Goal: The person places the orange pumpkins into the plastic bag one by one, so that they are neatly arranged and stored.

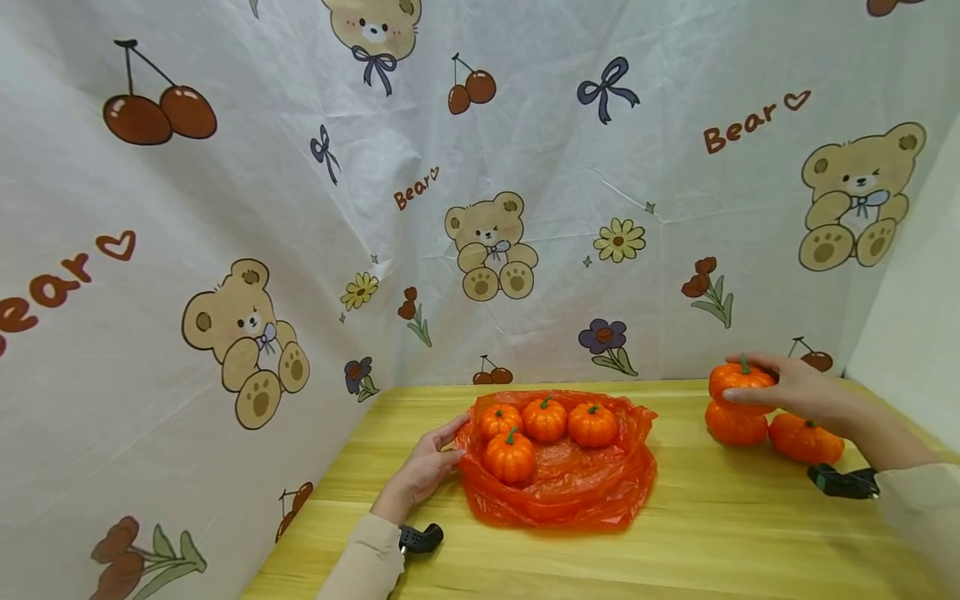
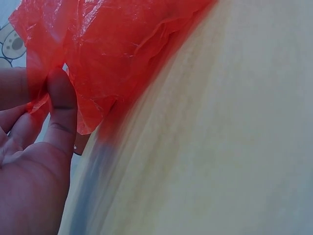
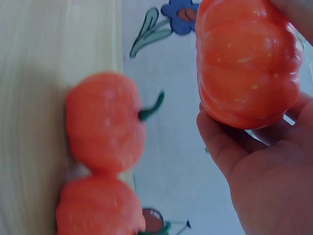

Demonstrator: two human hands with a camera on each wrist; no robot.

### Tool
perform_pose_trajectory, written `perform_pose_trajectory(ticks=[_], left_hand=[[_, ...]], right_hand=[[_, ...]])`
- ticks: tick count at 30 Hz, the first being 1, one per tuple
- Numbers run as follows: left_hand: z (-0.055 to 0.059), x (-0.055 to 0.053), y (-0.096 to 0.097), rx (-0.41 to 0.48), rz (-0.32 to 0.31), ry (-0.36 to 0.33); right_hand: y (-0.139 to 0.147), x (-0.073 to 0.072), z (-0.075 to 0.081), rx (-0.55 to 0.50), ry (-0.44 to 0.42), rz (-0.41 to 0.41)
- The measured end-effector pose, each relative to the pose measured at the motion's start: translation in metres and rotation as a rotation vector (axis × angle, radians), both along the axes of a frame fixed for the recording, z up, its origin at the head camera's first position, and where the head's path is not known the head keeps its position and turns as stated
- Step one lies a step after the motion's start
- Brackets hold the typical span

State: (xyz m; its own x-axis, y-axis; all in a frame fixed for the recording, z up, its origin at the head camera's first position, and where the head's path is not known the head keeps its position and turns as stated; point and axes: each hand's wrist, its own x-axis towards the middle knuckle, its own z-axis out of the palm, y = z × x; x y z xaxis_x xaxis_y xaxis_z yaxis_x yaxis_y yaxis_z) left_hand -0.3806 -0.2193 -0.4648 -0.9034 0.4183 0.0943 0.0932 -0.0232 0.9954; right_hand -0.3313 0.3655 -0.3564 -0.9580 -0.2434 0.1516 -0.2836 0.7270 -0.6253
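Behind our pale yellow wood-grain surface (image 1: 540, 562) hangs a white sheet (image 1: 555, 158) printed with tan bears, cherries, bows and flowers. On the surface, near its middle, we have an open, crumpled, translucent red plastic bag (image 1: 588, 500), with four glossy, ribbed orange pumpkins with green stems (image 1: 510, 458) sitting inside, toward its back and left side. Our left hand (image 1: 422, 471) is at the bag's left edge, thumb and fingers pinching the thin plastic. Off to the right, our right hand (image 1: 806, 393) holds another ribbed orange pumpkin (image 1: 738, 379) in the air, its fingers and thumb curled around the sides. Below it, two more orange pumpkins (image 1: 806, 439) rest side by side on the surface, well apart from the bag. We wear a black wrist device (image 1: 422, 539) on each arm, by beige sleeves (image 1: 367, 554).
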Motion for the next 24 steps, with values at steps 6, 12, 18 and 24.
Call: perform_pose_trajectory(ticks=[6,12,18,24], left_hand=[[0.0,0.0,-0.001,0.004,0.0,0.008],[0.0,-0.001,-0.001,0.01,0.003,0.002],[0.001,-0.001,-0.001,0.008,-0.005,-0.001],[0.0,-0.002,0.0,0.003,0.004,-0.005]], right_hand=[[-0.025,-0.007,0.0,-0.015,-0.003,-0.002],[-0.045,-0.014,0.001,-0.106,-0.048,0.029],[-0.064,-0.023,0.003,-0.203,-0.098,0.112],[-0.086,-0.028,0.003,-0.218,-0.12,0.174]])
